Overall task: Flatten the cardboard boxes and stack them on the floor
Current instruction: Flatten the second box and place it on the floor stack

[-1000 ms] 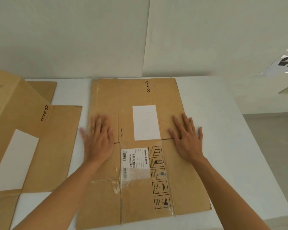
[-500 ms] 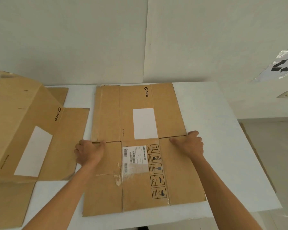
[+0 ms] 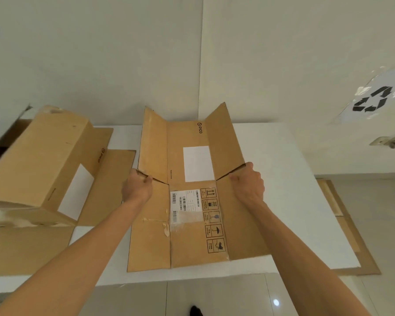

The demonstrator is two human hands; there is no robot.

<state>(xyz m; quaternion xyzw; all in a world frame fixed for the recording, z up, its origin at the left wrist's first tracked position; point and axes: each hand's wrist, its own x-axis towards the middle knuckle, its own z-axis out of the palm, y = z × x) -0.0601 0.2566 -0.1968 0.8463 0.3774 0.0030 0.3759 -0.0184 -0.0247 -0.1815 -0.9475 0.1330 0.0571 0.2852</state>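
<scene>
Head view, left to right: unflattened cardboard box (image 3: 39, 165) at far left, standing on the white table (image 3: 283, 190), long side up, "PICO" printed near its right edge, white label on the sloping face, opened flaps spread flat on the tabletop beneath and beside it. Next, left hand (image 3: 137, 190), fingers curled over the left edge of the flattened box (image 3: 192, 224), clamped at the slit between two side flaps. Flattened box at table centre, near end reaching the table's front edge, far end towards the wall; both far side flaps tilted upward, forming a shallow trough around the middle panel. On that middle panel: blank white rectangle, "PICO" mark near the far end, then a shipping label with barcodes and a column of handling symbols nearer the body; torn tape residue left of the label. Right hand (image 3: 249, 185) gripping the box's right edge at the matching slit, fingers wrapped round the cardboard, thumb on top. Further right, past the table edge, flat cardboard (image 3: 349, 233) lying on the floor, partly hidden by the table. On the right wall, recycling sign (image 3: 372, 102), glossy and partly glared.
</scene>
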